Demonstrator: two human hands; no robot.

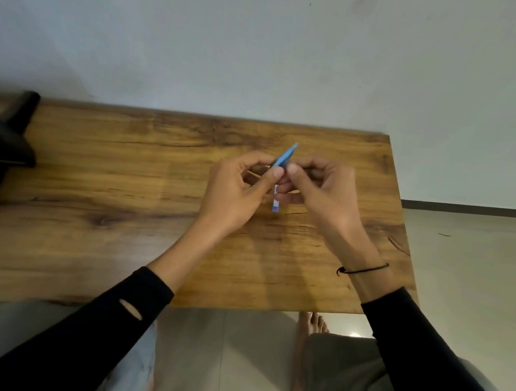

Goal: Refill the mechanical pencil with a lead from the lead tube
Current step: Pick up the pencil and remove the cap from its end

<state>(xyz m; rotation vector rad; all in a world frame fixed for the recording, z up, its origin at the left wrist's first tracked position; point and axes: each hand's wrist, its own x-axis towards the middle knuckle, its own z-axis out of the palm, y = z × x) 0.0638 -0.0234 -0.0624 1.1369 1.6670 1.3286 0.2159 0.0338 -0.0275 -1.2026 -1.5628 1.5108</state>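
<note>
Both hands meet above the middle of the wooden table [94,179]. My left hand [235,193] pinches a blue mechanical pencil [285,156] between thumb and forefinger, and its pointed end sticks up and to the right. My right hand [319,195] touches the left one fingertip to fingertip. A small white-and-blue lead tube [276,201] hangs straight down below the fingers and seems held by the right hand. Fingers hide the middle of both items, and no loose lead can be made out.
A dark, angular object [0,145] stands on the table's far left. The table ends at the wall behind and drops off on the right near my right wrist. Below the near edge are my knees, a bare foot [310,326] and pale floor.
</note>
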